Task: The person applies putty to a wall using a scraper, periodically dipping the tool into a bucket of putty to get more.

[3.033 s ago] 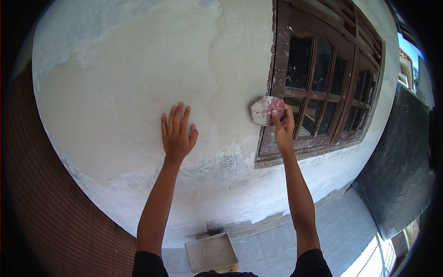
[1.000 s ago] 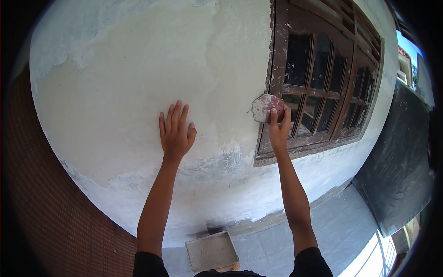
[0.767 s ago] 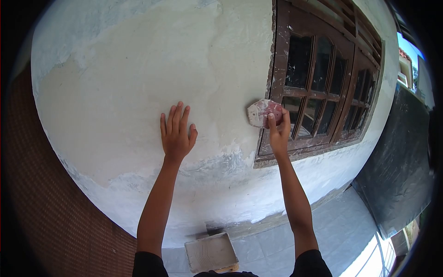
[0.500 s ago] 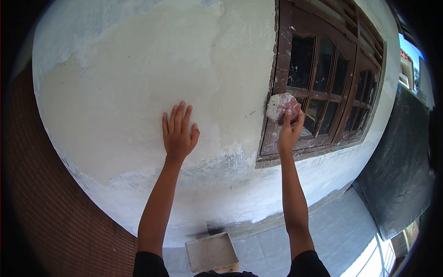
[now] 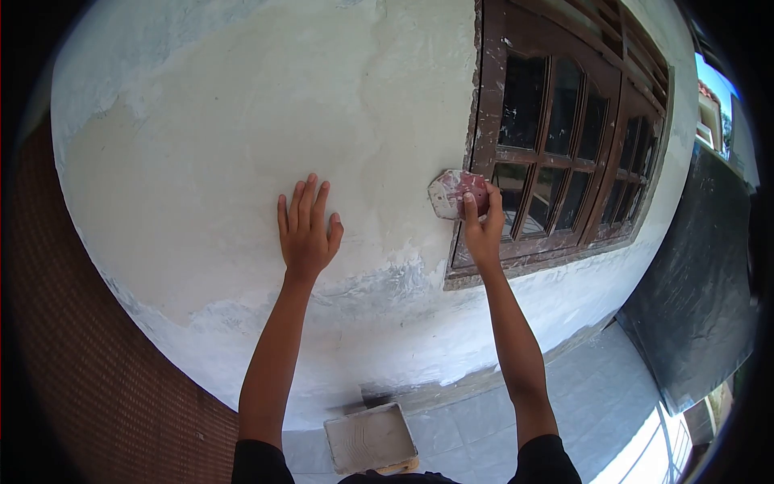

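Note:
My left hand (image 5: 306,234) lies spread against the cream, patchy wall (image 5: 201,145), with its fingers pointing up and nothing in them. To its right, my right hand (image 5: 484,227) grips a flat, many-sided red pad (image 5: 453,194), thumb on the near face. White residue covers the pad's left part, and small dark holes show in it. The pad is at the wall beside the left edge of the brown wooden window frame (image 5: 476,145), overlapping that edge. Its far side and some of my right fingers are hidden.
A paint tray (image 5: 371,440) with pale residue stands on the grey floor covering (image 5: 451,427) below my hands. Brown woven matting (image 5: 121,347) runs along the left. A dark sheet (image 5: 685,282) leans at the right, past the glass-paned window.
My right hand has moved left with the red pad, from over the window frame to its left edge and the wall. My left hand stays nearly in place on the wall.

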Demonstrator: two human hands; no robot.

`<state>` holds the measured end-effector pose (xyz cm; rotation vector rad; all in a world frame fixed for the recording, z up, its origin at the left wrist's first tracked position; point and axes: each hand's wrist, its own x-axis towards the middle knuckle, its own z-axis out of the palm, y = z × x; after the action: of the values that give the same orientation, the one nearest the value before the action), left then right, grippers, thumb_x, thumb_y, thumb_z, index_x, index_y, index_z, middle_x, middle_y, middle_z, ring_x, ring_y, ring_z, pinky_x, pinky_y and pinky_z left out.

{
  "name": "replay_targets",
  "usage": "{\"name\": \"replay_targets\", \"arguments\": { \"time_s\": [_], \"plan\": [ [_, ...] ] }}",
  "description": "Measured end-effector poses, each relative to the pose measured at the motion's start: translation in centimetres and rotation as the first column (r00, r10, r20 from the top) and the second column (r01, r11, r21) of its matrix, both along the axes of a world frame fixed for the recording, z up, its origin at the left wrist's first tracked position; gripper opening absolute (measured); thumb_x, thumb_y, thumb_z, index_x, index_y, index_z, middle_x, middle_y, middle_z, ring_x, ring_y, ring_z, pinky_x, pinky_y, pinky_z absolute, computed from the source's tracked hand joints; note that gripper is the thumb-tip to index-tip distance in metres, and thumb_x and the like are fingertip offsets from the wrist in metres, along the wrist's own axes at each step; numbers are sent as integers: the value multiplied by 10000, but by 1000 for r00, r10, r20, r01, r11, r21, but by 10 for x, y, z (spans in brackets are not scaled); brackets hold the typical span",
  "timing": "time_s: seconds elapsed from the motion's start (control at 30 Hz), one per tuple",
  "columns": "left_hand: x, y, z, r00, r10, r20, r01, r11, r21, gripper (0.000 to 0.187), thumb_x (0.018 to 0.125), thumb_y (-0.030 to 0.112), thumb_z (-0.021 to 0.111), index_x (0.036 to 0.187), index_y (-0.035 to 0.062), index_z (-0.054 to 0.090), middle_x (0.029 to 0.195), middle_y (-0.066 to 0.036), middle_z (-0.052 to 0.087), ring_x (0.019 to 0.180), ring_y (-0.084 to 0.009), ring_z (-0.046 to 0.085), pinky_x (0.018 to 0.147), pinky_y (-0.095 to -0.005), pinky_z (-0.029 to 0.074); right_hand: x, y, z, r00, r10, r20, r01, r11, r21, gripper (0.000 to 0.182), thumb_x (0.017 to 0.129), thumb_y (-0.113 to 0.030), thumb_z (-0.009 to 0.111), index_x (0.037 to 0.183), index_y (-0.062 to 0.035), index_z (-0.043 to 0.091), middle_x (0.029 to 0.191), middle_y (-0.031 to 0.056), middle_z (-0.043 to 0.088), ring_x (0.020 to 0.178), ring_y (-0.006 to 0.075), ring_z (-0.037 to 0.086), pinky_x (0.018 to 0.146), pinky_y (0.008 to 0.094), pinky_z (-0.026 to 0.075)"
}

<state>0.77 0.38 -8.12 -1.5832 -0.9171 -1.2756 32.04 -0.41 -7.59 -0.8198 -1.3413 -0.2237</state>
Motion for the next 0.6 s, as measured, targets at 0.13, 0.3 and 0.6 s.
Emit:
{"name": "replay_targets", "arguments": {
  "time_s": [0.13,0.3,0.6],
  "plan": [
    [0,-1,0,1000,9,-2,-9,1000,4,517,929,208,553,1429,98,479,1512,-105,437,1414,-286,386,1189,-539,225,9,-10,19,818,268,-509,-224,963,147,302,1005,-153,615,1255,-19,513,1146,69,585,1044,135,548,914,260,438],
    [0,0,0,1000,5,-1,-5,1000,11,516,929,207,553,1427,95,479,1512,-105,436,1415,-288,384,1189,-539,226,-1,-6,-5,994,113,-10,-113,994,7,313,983,-137,625,1250,-6,530,1108,79,591,1033,143,548,894,294,457],
    [0,1,0,1000,10,-4,-10,1000,11,517,932,206,549,1431,92,475,1518,-106,429,1422,-289,376,1193,-537,220,6,1,-12,951,291,-107,-287,957,50,323,988,-115,614,1278,-14,512,1130,84,587,1004,136,563,909,273,449]
  ]
}}
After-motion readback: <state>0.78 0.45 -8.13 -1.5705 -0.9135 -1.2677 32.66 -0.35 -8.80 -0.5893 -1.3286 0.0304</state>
